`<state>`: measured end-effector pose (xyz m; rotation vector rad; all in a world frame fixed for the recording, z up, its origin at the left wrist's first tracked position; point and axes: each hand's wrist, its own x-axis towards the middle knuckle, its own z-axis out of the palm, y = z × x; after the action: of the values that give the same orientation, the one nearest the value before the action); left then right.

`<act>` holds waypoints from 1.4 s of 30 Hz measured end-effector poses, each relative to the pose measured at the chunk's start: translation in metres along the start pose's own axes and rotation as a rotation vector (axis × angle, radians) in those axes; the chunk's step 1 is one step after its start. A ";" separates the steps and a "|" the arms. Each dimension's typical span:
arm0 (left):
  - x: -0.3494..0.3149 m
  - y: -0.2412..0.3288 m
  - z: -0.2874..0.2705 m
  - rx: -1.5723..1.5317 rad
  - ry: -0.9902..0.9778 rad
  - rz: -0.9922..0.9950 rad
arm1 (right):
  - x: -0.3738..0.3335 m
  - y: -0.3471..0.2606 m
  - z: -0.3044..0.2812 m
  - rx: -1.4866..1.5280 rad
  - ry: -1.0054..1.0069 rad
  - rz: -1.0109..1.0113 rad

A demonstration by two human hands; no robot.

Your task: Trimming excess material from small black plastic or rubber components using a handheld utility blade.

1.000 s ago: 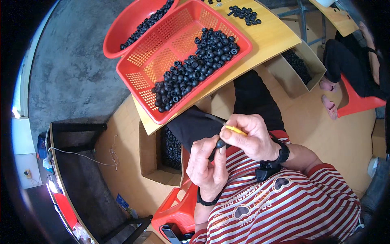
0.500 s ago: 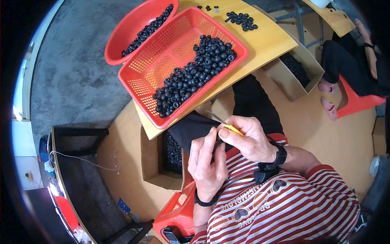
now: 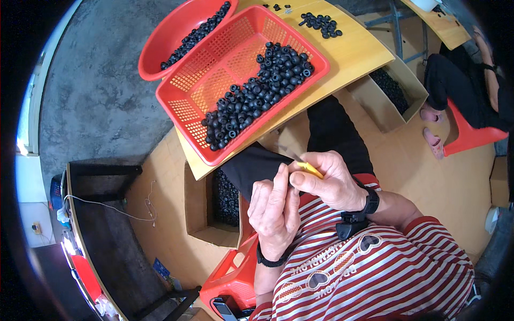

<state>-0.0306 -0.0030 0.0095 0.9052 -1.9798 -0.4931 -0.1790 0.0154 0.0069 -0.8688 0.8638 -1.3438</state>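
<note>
In front of my striped shirt, my two hands meet. My right hand grips a small yellow-handled knife, its thin grey blade blurred and pointing away to the upper left. Close against it, my left hand has its thumb and fingers pinched together; whatever lies in them is hidden. Beyond my hands, a red mesh basket on the table holds a heap of small, round, hollow black parts, mostly along its near and right sides.
A red basin with black pieces stands behind the basket. Black parts lie loose on the yellow table. Cardboard boxes of black parts flank my legs. A red stool is at lower left; another person sits at right.
The knife blade has shifted slightly and now looks blurred. My fingertips have closed in, covering the dark bit seen between them before. The basket appears a touch higher in view.
</note>
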 end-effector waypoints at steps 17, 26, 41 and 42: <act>-0.007 0.000 0.002 -0.155 0.114 -0.153 | 0.002 -0.004 0.001 0.007 0.020 -0.035; -0.012 -0.008 -0.009 -0.278 0.172 -0.257 | -0.011 -0.001 -0.007 -0.343 0.070 -0.316; -0.017 -0.018 -0.017 -0.230 0.193 -0.214 | -0.004 -0.002 -0.004 -0.604 -0.070 -0.574; -0.017 -0.018 -0.018 -0.231 0.193 -0.214 | -0.004 -0.001 -0.004 -0.602 -0.060 -0.583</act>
<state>-0.0027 -0.0023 -0.0019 0.9828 -1.6235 -0.7126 -0.1829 0.0189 0.0059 -1.7198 1.0312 -1.5574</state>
